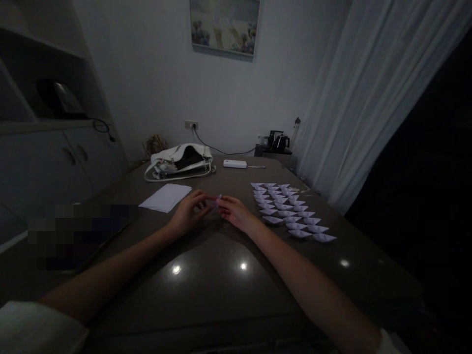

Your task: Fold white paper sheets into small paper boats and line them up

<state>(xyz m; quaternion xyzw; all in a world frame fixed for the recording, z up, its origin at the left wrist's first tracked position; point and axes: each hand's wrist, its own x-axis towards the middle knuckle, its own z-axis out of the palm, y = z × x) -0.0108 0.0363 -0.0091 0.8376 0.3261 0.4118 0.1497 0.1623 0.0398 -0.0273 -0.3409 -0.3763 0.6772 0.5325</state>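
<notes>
My left hand (191, 210) and my right hand (233, 209) meet above the middle of the dark table. Between their fingertips is a small piece of folded paper (219, 198), mostly hidden by the fingers. Its folded shape cannot be made out. Both hands are closed on it, the left with thumb and fingers curved round, the right in a pinch. Right of my hands, several white paper boats (286, 213) stand in rows. A stack of white paper sheets (166, 197) lies beyond my left hand, to the left.
A white handbag (180, 161) sits at the table's far left. Near the far edge lies a white power bank (235, 163) with a short cable. A black kettle (280, 142) stands behind, by the white curtain (342, 98). Cabinets (70, 152) line the left wall.
</notes>
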